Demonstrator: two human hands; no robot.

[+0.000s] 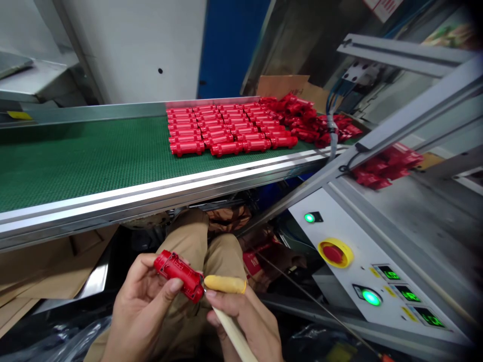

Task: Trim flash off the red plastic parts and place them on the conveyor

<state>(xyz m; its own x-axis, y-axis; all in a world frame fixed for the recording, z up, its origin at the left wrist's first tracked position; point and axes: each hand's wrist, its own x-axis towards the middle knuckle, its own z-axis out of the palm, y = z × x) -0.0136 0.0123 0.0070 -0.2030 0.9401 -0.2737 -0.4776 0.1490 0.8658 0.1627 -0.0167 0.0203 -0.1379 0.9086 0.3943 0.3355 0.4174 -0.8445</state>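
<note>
My left hand [141, 306] grips a red cylindrical plastic housing [179, 275] between thumb and fingers, over my lap. The housing lies tilted, its near end pointing to the right. In my right hand [249, 314] is a tool with a pale wooden handle [234, 332], and its small metal tip meets the right end of the housing. What kind of tip it is, I cannot make out. A yellow finger cot [225, 284] covers the index finger of my right hand.
Ahead runs a green conveyor belt [86, 156] with a metal rim. Several rows of red housings [230, 125] lie on it, beside a loose heap of red parts [302, 115]. A control panel [350, 271] with a red stop button [334, 253] stands at the right.
</note>
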